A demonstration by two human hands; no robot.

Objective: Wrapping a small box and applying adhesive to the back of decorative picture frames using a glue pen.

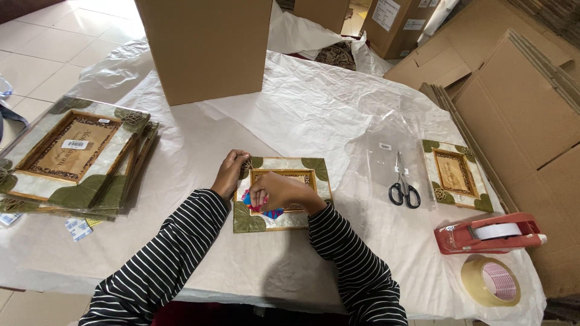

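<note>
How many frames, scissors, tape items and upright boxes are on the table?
Frames lying singly: 2, one under the hands, one at right
Frame stack: 1, count within unclear
Scissors: 1
Tape dispenser: 1
Tape roll: 1
Upright box: 1
Total: 7

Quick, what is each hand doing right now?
Left hand: closed on the picture frame's top-left corner.
Right hand: fingers pinched on a blue and pink sticker.

Glossy pearly frame (283,193) edged in wood, with matt green leaf corners; crinkled white paper (314,108) over table; smooth matt cardboard box (205,48); shiny clear plastic sleeve (386,151); metal scissors (403,184), black plastic handles.
</note>
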